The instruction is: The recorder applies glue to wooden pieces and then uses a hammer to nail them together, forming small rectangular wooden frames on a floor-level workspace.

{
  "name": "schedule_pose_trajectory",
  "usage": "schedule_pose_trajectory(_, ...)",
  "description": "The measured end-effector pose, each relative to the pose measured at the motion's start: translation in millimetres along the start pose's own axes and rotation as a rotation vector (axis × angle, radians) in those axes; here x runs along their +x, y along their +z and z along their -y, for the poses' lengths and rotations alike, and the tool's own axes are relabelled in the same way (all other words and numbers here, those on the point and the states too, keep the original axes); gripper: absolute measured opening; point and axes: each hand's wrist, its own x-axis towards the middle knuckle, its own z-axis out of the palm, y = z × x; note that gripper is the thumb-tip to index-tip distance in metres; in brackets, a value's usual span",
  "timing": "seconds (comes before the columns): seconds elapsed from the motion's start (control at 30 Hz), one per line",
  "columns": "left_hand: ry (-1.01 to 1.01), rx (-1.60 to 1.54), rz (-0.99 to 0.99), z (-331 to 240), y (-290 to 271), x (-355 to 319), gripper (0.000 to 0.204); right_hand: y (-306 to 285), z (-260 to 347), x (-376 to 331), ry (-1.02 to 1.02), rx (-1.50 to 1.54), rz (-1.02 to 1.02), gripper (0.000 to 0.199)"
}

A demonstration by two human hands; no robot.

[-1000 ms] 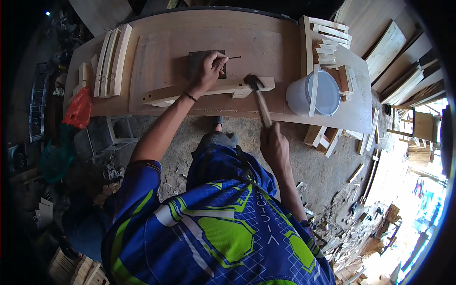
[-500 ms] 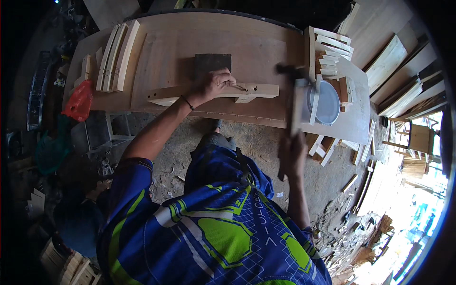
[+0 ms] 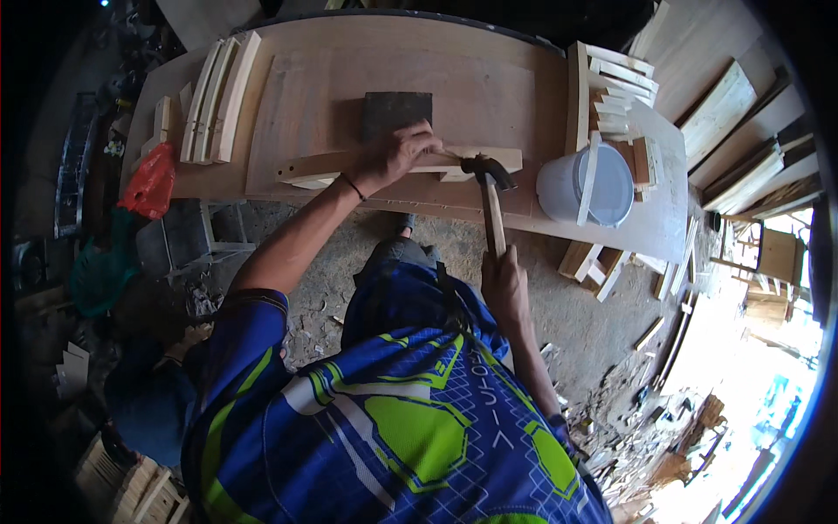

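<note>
A light wooden bar [image 3: 319, 165] lies across the near part of the workbench, with a small hole at its left end. My left hand [image 3: 397, 157] is over the bar, its fingers pinching a thin wooden stick [image 3: 449, 155] that points to the right. My right hand [image 3: 506, 284] is closed round the wooden handle of a claw hammer [image 3: 494, 218]. The dark hammer head is at the stick's right end, over the bar; whether they touch I cannot tell. Behind my left hand sits a dark rectangular block [image 3: 393, 112].
A white bucket [image 3: 559, 188] with a wooden strip across it stands at the right of the workbench [image 3: 476, 96]. Wooden pieces [image 3: 229, 105] and a red plastic bag [image 3: 150, 183] are at the left. Cut pieces [image 3: 615, 109] are stacked at the right. Another person [image 3: 153, 393] is at lower left.
My right hand has swung the hammer leftward from beside the bucket to the bar. My left hand keeps its pinch on the stick over the bar.
</note>
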Motion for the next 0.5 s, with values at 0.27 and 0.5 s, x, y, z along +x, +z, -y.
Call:
schedule_pose_trajectory(0.27,-0.007,-0.058,-0.018,6,7,-7,0.018,-86,6,-6,0.166,0.379,-0.239,0.014)
schedule_pose_trajectory(0.5,0.039,-0.054,-0.032,15,12,-2,0.019,-99,-15,-23,-0.265,0.672,-0.504,0.022)
